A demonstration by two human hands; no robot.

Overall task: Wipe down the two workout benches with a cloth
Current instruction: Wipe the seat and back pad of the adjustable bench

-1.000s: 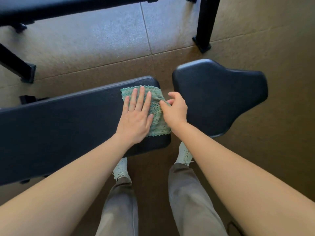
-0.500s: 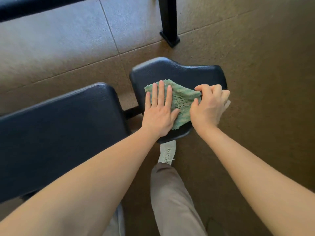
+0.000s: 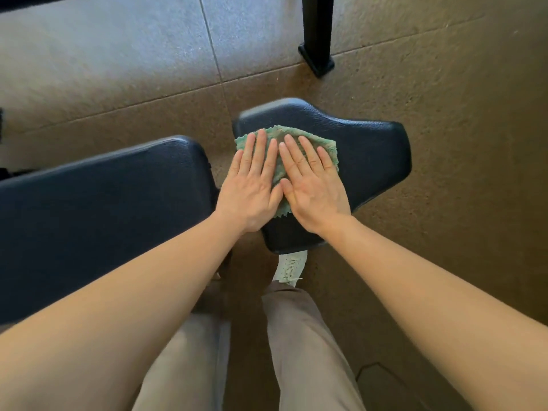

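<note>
A green cloth (image 3: 323, 145) lies flat on the small black seat pad (image 3: 373, 152) of the near workout bench. My left hand (image 3: 252, 185) and my right hand (image 3: 314, 188) rest side by side on the cloth, palms down, fingers stretched out flat and pressing it onto the pad. Neither hand curls around the cloth. The long black back pad (image 3: 98, 212) of the same bench runs off to the left, separated from the seat pad by a narrow gap. A dark edge of a second bench (image 3: 35, 0) shows at the top left.
A black metal leg with a foot (image 3: 317, 54) stands on the rubber floor beyond the seat pad. My legs in grey trousers and a white shoe (image 3: 290, 265) are just below the seat pad. Brown tiled floor surrounds the bench.
The cloth went from the back pad's end across the gap onto the seat pad. My right hand let go of its edge and now lies flat on it beside the left.
</note>
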